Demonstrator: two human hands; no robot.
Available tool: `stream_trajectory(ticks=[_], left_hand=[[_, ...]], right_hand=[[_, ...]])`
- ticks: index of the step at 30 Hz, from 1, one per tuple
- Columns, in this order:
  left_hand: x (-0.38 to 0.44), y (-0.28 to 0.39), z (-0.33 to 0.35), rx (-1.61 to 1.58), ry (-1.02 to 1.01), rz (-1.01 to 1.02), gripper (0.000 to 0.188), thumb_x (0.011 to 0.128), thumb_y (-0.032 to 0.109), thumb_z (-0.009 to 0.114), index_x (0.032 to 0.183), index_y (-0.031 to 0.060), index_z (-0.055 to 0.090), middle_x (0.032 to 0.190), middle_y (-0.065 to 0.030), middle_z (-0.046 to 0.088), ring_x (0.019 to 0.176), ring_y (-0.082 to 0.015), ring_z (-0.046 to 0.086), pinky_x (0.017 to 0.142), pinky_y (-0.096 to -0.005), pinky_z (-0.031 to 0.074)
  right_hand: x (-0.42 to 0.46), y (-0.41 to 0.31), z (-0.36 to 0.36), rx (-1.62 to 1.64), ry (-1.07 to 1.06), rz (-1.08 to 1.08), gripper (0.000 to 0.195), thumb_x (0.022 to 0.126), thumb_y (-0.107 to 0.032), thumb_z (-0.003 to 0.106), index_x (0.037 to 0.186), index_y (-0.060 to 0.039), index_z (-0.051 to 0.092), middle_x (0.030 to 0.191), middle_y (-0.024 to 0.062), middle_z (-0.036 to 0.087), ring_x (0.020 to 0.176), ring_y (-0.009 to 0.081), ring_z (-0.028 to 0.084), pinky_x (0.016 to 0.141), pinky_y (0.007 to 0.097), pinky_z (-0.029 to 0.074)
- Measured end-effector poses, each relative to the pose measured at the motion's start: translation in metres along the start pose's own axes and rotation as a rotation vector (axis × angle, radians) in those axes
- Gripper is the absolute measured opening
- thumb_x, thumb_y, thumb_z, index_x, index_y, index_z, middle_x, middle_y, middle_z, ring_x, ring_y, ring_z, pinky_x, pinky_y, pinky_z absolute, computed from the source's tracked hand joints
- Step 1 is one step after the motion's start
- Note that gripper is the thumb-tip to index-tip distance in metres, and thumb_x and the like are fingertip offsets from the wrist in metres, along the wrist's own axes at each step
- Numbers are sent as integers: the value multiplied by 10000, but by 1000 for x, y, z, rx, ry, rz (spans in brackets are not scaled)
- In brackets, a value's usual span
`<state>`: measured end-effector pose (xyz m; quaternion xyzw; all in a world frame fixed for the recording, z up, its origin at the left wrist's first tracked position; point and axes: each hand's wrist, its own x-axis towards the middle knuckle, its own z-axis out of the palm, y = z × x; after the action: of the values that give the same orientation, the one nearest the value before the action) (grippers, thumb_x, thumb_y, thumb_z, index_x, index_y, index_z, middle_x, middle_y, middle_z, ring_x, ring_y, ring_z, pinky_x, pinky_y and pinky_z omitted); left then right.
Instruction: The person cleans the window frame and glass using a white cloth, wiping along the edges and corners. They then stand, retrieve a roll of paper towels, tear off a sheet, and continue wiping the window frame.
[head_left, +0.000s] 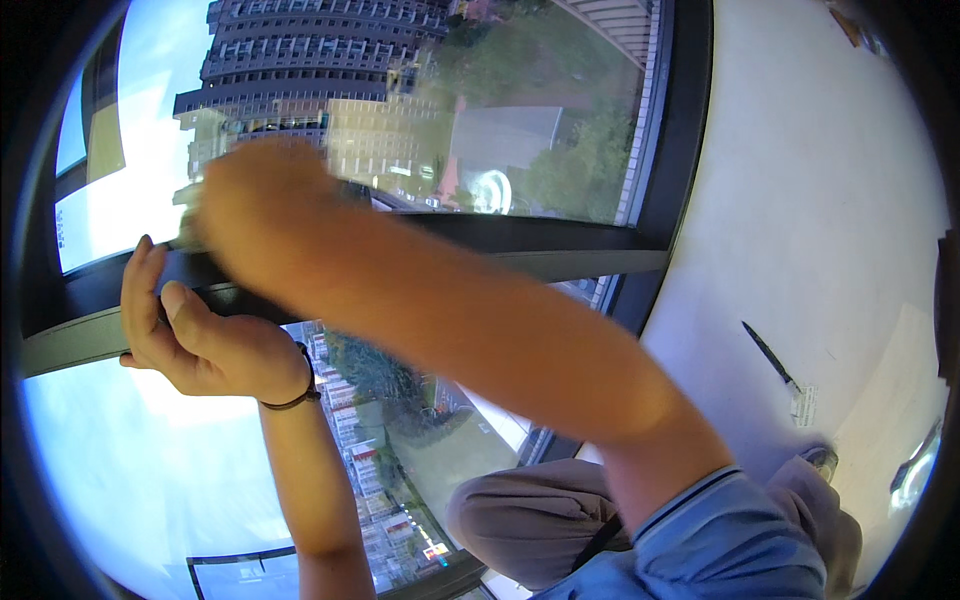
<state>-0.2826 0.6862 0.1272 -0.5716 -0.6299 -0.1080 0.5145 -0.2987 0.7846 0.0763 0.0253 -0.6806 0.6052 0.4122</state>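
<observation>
My right hand (262, 184) is blurred and bent at the wrist, in front of the window glass (517, 90) and just above the dark window frame (525, 234). A pale, blurred patch shows beside its fingers; whether the hand holds it cannot be told. Below and to the left, my left hand (217, 349), with a dark cord bracelet (311, 382) at the wrist, is raised in front of the frame's crossbar. Its thumb and fingers are apart and nothing shows between them. Whether the fingertips touch the frame is unclear.
A white surface (810, 187) runs along the right. On it lie a slim black tool (771, 356), possibly a pen or knife, and a small clear piece bearing writing (805, 406). My bent knee (525, 517) is close to the lower window frame. Buildings and trees show outside.
</observation>
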Motion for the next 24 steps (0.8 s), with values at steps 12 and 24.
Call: stream_trajectory(ticks=[12, 24], left_hand=[[5, 4, 2, 229, -10, 169, 278, 978, 120, 466, 1067, 72, 725, 1096, -47, 726, 1019, -173, 641, 1094, -405, 296], [3, 1, 1, 226, -34, 155, 242, 937, 147, 513, 944, 125, 753, 1083, 4, 721, 1080, -168, 570, 1101, -462, 172]], right_hand=[[-217, 246, -65, -230, -208, 626, 457, 931, -478, 594, 906, -36, 709, 875, 220, 701, 849, 422, 677, 751, 492, 533], [-123, 131, -60, -522, -230, 280, 710, 882, -706, 532, 701, -46, 723, 674, 159, 679, 677, 334, 695, 608, 444, 543]])
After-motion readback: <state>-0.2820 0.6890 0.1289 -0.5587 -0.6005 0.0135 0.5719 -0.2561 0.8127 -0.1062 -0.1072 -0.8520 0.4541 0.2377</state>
